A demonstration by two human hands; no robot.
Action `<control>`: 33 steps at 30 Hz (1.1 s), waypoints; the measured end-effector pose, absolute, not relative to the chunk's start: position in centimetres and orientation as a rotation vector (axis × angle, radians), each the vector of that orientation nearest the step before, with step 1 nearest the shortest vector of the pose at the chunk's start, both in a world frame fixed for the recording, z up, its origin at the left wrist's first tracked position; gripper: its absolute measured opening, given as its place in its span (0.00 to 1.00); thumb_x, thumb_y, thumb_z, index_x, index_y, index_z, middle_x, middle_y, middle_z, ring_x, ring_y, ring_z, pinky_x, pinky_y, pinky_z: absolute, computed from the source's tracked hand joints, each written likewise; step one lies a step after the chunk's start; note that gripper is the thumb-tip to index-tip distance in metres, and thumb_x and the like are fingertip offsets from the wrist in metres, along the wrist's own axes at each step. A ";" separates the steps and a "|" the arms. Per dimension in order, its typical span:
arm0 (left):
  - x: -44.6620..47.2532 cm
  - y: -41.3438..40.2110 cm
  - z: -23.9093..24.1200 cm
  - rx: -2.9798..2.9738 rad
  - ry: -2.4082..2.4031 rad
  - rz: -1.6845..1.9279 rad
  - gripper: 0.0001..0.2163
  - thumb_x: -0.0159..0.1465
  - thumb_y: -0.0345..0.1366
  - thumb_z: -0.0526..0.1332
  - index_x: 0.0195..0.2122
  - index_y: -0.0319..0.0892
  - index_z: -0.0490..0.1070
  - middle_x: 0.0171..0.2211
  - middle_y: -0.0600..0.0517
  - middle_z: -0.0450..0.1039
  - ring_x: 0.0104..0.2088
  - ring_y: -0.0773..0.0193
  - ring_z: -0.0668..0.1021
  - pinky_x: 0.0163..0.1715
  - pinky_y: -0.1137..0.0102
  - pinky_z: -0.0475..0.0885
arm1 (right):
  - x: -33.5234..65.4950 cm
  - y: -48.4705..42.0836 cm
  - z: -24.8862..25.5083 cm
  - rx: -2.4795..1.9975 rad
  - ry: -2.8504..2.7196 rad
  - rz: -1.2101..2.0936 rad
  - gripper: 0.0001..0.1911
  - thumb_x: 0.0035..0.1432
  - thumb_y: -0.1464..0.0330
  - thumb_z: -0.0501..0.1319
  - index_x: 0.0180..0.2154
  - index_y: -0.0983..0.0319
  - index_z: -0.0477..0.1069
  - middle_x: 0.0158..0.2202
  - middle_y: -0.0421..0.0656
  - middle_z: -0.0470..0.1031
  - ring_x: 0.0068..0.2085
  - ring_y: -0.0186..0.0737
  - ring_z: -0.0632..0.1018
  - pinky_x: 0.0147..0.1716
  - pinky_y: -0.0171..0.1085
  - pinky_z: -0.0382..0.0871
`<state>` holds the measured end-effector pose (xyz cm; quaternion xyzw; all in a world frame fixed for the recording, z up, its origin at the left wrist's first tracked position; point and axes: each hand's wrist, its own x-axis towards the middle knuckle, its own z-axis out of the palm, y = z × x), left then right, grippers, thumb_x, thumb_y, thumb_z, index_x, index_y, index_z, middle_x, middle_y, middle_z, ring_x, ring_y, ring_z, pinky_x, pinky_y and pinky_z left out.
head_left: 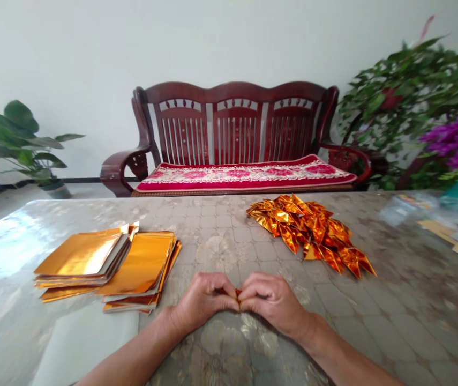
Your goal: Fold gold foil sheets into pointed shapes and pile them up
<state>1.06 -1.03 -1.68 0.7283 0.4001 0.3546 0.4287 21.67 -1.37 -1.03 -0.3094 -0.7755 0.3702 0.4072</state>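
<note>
Just above the front middle of the table, my left hand (207, 297) and my right hand (271, 300) meet fingertip to fingertip. Both are closed in a pinch on a small piece of shiny orange-gold foil paper (238, 292), most of it hidden by the fingers. Two stacks of flat gold foil sheets lie to the left, the farther-left stack (78, 254) beside a second stack (142, 262) nearer my left hand. Beyond my right hand is a heap of folded foil paper pieces (307, 228) with pointed ends.
A patterned cover lies over the table (220, 348). A pale sheet (88, 343) is under my left forearm. Plastic bags (409, 208) and card pieces (453, 241) lie at the right edge. Behind stand a wooden bench (237, 128) and potted plants (23, 139).
</note>
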 end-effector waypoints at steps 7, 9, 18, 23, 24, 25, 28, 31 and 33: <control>1.1 -0.9 -1.4 2.002 0.967 1.076 0.05 0.63 0.32 0.65 0.32 0.44 0.80 0.31 0.51 0.81 0.34 0.64 0.81 0.37 0.73 0.73 | 21.9 -1.4 -1.2 -0.829 -1.901 0.722 0.06 0.62 0.69 0.64 0.36 0.57 0.80 0.32 0.41 0.79 0.34 0.35 0.79 0.35 0.31 0.73; 1.2 -1.0 -1.4 2.036 0.962 1.119 0.04 0.63 0.31 0.65 0.32 0.44 0.80 0.31 0.51 0.81 0.34 0.64 0.81 0.38 0.73 0.74 | 21.7 -1.5 -1.3 -0.831 -1.910 0.681 0.06 0.62 0.70 0.64 0.36 0.57 0.80 0.33 0.42 0.79 0.35 0.35 0.80 0.36 0.32 0.74; 1.4 -1.1 -1.7 2.093 0.974 1.254 0.04 0.63 0.28 0.64 0.33 0.43 0.78 0.32 0.51 0.81 0.34 0.65 0.81 0.37 0.74 0.75 | 21.1 -1.9 -1.0 -0.782 -1.923 0.498 0.08 0.63 0.73 0.62 0.40 0.57 0.79 0.36 0.43 0.80 0.36 0.36 0.80 0.37 0.32 0.75; 1.3 -1.5 -1.6 2.106 0.986 1.309 0.06 0.64 0.27 0.62 0.36 0.44 0.77 0.35 0.51 0.81 0.36 0.66 0.82 0.39 0.74 0.76 | 20.8 -2.2 -1.1 -0.790 -1.910 0.472 0.09 0.62 0.73 0.62 0.42 0.57 0.79 0.39 0.43 0.80 0.39 0.36 0.81 0.40 0.32 0.76; 1.3 -1.7 -1.6 2.113 0.997 1.308 0.06 0.64 0.27 0.62 0.36 0.44 0.76 0.35 0.52 0.81 0.36 0.66 0.82 0.39 0.74 0.76 | 20.8 -2.2 -1.2 -0.794 -1.906 0.468 0.10 0.63 0.73 0.62 0.42 0.56 0.79 0.40 0.43 0.80 0.39 0.36 0.81 0.40 0.32 0.76; 1.3 -1.8 -1.5 2.121 1.011 1.306 0.06 0.64 0.27 0.62 0.36 0.44 0.76 0.35 0.52 0.81 0.36 0.66 0.82 0.39 0.75 0.76 | 20.7 -2.2 -1.3 -0.798 -1.901 0.465 0.10 0.63 0.73 0.62 0.43 0.56 0.79 0.40 0.43 0.80 0.40 0.36 0.81 0.41 0.32 0.76; 1.5 -1.9 -1.3 2.140 1.057 1.298 0.06 0.66 0.28 0.60 0.37 0.44 0.76 0.35 0.51 0.81 0.36 0.66 0.82 0.38 0.75 0.75 | 20.6 -2.2 -1.4 -0.817 -1.886 0.460 0.11 0.64 0.73 0.61 0.44 0.55 0.78 0.42 0.43 0.80 0.42 0.37 0.81 0.42 0.34 0.77; 1.7 -1.8 -1.2 2.130 1.090 1.325 0.06 0.66 0.28 0.60 0.37 0.44 0.76 0.35 0.51 0.80 0.36 0.66 0.81 0.38 0.74 0.75 | 20.4 -2.0 -1.3 -0.830 -1.875 0.451 0.11 0.64 0.73 0.60 0.44 0.55 0.78 0.44 0.44 0.79 0.44 0.38 0.80 0.43 0.35 0.77; 1.8 -1.7 -1.3 2.116 1.101 1.356 0.05 0.66 0.28 0.60 0.36 0.44 0.75 0.35 0.51 0.80 0.36 0.66 0.81 0.38 0.74 0.75 | 20.3 -1.9 -1.2 -0.831 -1.865 0.441 0.11 0.64 0.73 0.60 0.44 0.55 0.78 0.43 0.44 0.80 0.44 0.38 0.80 0.43 0.35 0.77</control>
